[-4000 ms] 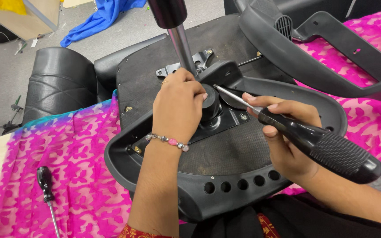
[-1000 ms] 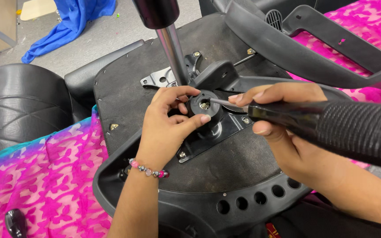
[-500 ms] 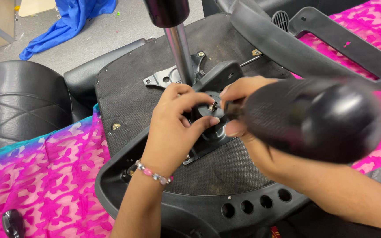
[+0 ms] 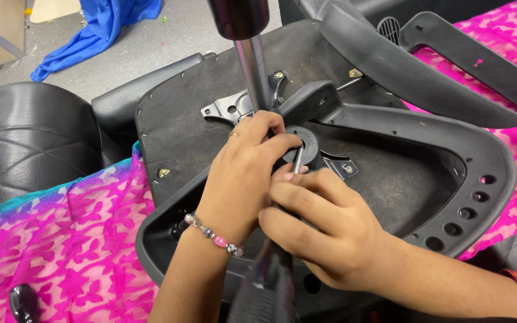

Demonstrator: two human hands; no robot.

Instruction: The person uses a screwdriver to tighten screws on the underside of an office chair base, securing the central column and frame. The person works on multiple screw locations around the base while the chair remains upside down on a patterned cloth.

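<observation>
Screwdriver tip set into a round black knob under an upturned office chair seat.

The knob (image 4: 302, 145) sits mid-frame; the left hand (image 4: 243, 173) pinches its rim, the right hand (image 4: 324, 224) grips the screwdriver (image 4: 273, 275) at 6 o'clock. Chrome gas cylinder (image 4: 252, 60) at 12, pink cloth (image 4: 55, 239) at 8.

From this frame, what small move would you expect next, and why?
Probably a turn of the screwdriver. Its metal shaft already points down into the round black knob under the chair seat. The right hand grips the handle, and the left hand steadies the knob with its fingers. The tip itself is hidden.
</observation>
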